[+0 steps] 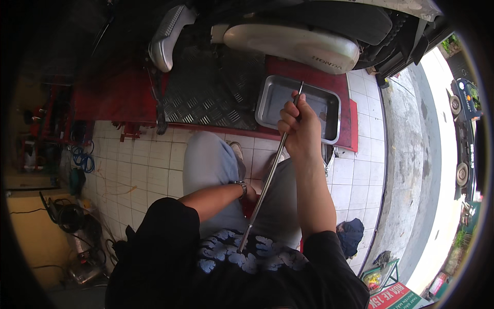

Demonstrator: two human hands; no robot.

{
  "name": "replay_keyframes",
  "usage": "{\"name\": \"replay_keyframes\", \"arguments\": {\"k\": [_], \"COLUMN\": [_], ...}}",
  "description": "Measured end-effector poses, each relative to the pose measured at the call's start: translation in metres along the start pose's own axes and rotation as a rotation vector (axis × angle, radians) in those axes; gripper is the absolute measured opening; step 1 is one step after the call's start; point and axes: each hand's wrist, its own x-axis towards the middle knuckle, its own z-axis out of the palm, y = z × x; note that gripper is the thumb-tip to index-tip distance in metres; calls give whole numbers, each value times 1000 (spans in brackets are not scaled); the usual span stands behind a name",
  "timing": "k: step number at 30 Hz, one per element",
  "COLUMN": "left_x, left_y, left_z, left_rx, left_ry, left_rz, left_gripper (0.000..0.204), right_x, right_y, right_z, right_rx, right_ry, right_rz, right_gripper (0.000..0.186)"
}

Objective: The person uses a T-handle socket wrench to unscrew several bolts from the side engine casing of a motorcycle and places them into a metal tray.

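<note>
My right hand (297, 123) is closed round a long, thin metal rod (267, 186) that looks like a hand tool. The rod slants from above the fist down toward my shirt, its lower tip overlapping the shirt front in this view. A metal tray (272, 121) with raised sides lies beyond the right hand. Between my knees is my left hand (250, 200), with a watch on its wrist; its fingers are hidden, and a bit of red shows beside it. Above the tray is a motorcycle's silver-grey side cover (293, 44).
The tray rests on a red platform (353, 116) with a dark tread plate (206, 98). A silver footrest (167, 46) juts down at the upper left. Blue hose (82, 159) and machinery (77, 232) stand left on the tiled floor; dark cloth (351, 237) lies right.
</note>
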Motion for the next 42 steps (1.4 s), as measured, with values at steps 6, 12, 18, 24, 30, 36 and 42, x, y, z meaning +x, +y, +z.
{"name": "replay_keyframes", "arguments": {"k": [6,12,18,24,30,36,42], "left_x": [-12,-43,-223,-319,-335,-370,-344], "left_y": [-11,-3,79,143,135,143,123], "left_z": [-50,-83,-118,-58,17,154,179], "left_rx": [-103,-198,-1348,-1252,-613,-492,-641], "left_ry": [21,322,683,602,1049,738,947], "left_rz": [-125,-231,501,864,363,-120,-206], "left_gripper": [44,42,86,98,52,35,30], "right_x": [34,36,56,49,23,7,10], "right_y": [-2,4,-3,-13,-25,-49,-55], "right_z": [32,35,41,68,73,59,54], "right_rx": [5,-24,36,-20,-41,-32,-17], "right_ry": [-16,-104,-218,-197,-185,-242,-265], "right_rz": [132,66,114,52,10,-12,53], "right_gripper": [19,16,17,19,20,17,15]}}
